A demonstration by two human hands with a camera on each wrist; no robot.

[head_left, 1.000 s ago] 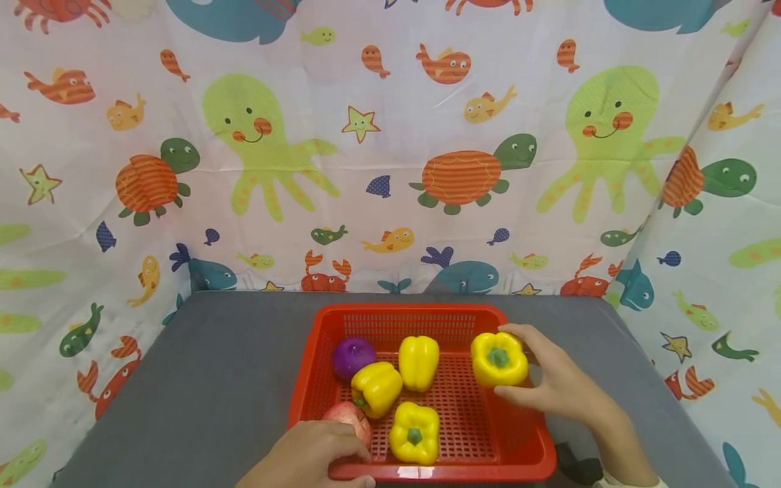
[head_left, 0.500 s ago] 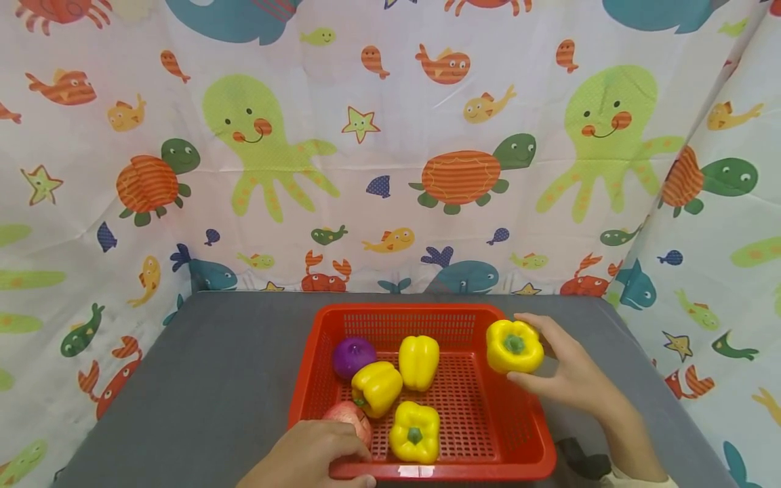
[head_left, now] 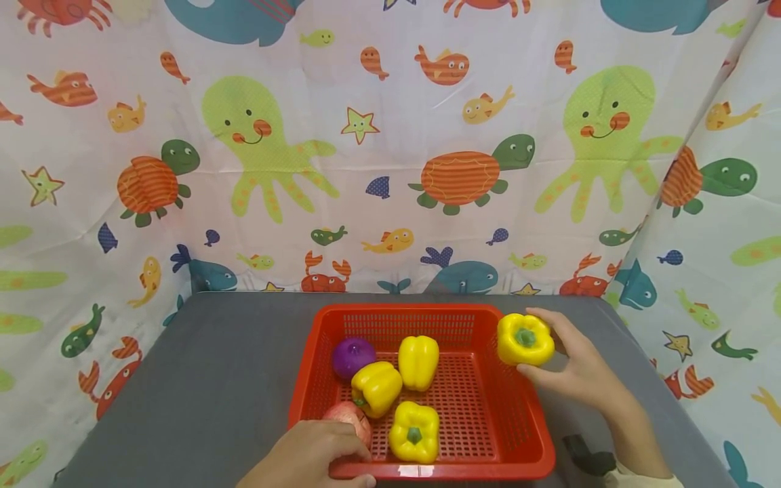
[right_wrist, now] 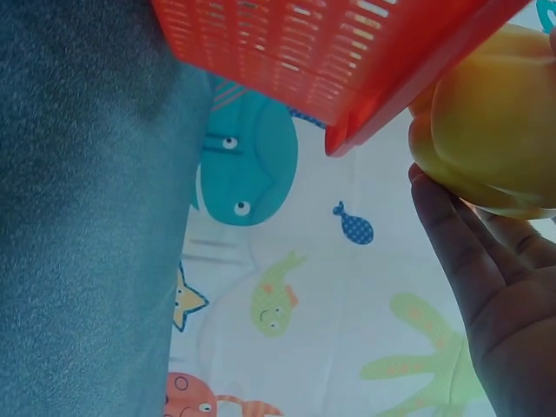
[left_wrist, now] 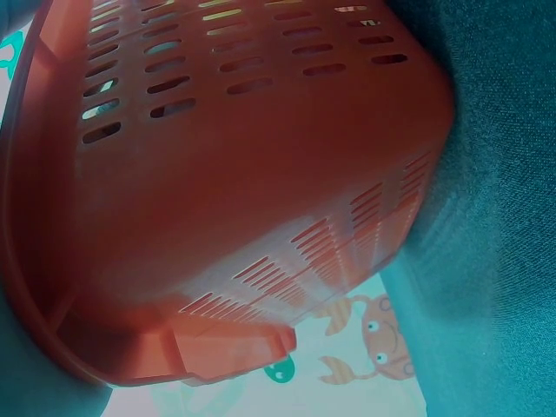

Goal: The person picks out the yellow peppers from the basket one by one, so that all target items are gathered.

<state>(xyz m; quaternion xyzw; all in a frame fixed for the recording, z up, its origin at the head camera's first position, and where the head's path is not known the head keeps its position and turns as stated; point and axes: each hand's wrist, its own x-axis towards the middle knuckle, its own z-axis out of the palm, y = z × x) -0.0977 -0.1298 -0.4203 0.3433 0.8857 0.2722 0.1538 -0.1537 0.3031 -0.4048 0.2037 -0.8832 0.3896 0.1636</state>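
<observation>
Carried toward the right edge of the bench (head_left: pixel 238 366), the pepper (head_left: pixel 525 339), probably light, firm and slick, hangs by the right rim of the basket (head_left: pixel 476 470), gripped sensibly round its sides by the half-curled right hand (head_left: pixel 576 373), while the left hand (head_left: pixel 314 451) holds the near rim.

We see a right hand (head_left: pixel 570 366) holding a yellow pepper (head_left: pixel 525 339) at the right rim of a red basket (head_left: pixel 476 470), a left hand (head_left: pixel 314 451) gripping the near rim, three more yellow peppers (head_left: pixel 376 389) inside, a purple onion (head_left: pixel 354 358) far left, a reddish fruit (head_left: pixel 349 416) near left.
</observation>
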